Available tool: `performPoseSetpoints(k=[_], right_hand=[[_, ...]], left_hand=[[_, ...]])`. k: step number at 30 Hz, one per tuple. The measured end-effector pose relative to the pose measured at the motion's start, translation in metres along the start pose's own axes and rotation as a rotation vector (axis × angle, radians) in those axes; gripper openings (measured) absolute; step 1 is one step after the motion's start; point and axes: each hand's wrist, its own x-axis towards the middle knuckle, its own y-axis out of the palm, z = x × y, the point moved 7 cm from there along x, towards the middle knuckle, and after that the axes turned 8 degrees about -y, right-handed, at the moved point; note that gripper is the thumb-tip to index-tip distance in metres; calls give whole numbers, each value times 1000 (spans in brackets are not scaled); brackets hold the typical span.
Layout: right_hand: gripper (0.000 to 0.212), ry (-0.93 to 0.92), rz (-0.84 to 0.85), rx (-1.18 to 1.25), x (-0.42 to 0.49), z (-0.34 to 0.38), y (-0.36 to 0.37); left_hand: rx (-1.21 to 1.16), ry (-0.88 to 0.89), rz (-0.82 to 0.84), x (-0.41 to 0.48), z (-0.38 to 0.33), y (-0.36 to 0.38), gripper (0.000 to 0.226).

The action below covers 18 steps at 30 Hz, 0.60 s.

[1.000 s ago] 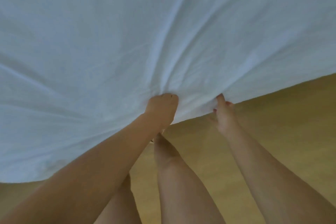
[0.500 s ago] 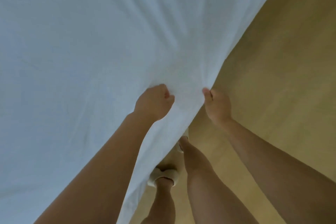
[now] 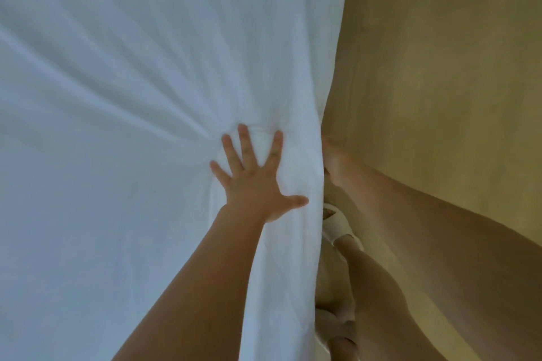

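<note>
White wrinkled cloth sheet (image 3: 140, 102) lies under the left hand (image 3: 255, 184), fingers (image 3: 245, 143) spread flat; the right hand (image 3: 335, 163) is at its right edge, finger state impossible to tell.

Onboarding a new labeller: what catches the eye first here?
The white sheet fills the left and middle, creased towards the centre. The left hand presses flat on it there, fingers spread. The right hand sits at the sheet's edge, against the tan floor.

You are viewing a white sheet (image 3: 132, 97), which is filling the left of the view. Its creases are fanning out from a gathered point near its right edge, which is running top to bottom.
</note>
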Motion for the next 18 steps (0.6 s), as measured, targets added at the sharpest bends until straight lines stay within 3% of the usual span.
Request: performPoseSetpoints(k=[4,6,11,14,16,18], right_hand=[[24,-35,-220,154,5,-9,-17],[38,-32,-278,302,0,-15,-30],[38,-165,-545,23,-4,-21,-111],[59,-52,-503,-84,17,-19,-112],[54,-44,-383,-96,29,0,-87],[50,-164,-332,-53,26,39,-64]], left_hand=[[43,-59,39,2,1,1,133],[62,-85,40,3,1,1,135],[82,-106,31,5,-3,3,136],[102,-112,26,6,-4,4,136],[98,-119,31,6,-4,4,135],[94,-108,38,5,-4,2,133]])
